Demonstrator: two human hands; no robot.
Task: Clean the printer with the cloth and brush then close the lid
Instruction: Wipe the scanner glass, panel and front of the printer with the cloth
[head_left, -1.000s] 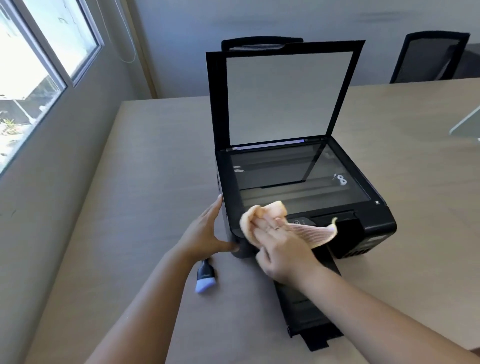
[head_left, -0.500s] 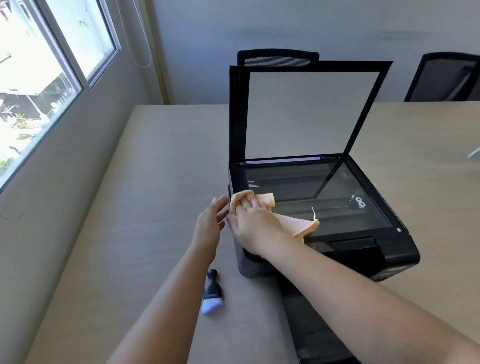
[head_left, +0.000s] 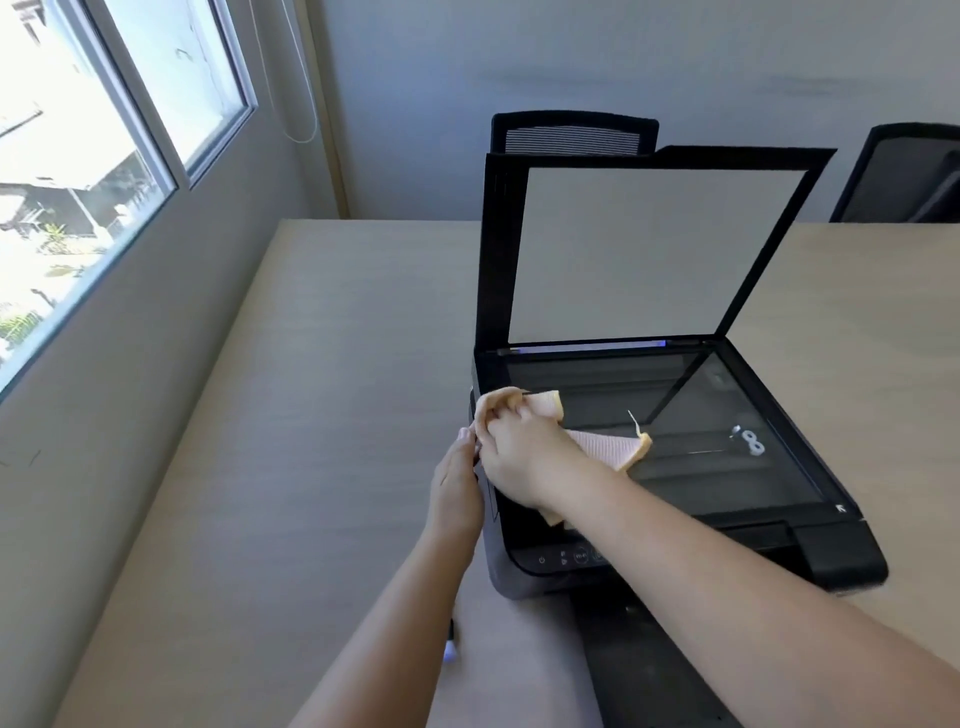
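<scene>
Both hands have moved up: the right hand (head_left: 519, 457) now presses the crumpled peach cloth (head_left: 608, 441) onto the black printer's (head_left: 831, 561) glass at frame centre, while the flat left hand (head_left: 457, 488) steadies its side, so wiping has begun.

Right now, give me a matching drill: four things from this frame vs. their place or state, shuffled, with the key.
Things:
1. cloth
2. lid
3. left hand
4. brush

Places or states:
A. raised, standing open behind the glass
B. on the table, mostly hidden by the left forearm
C. held in the right hand, lying on the near-left part of the scanner glass
D. against the printer's left side

Pairs: 1-C, 2-A, 3-D, 4-B
</scene>
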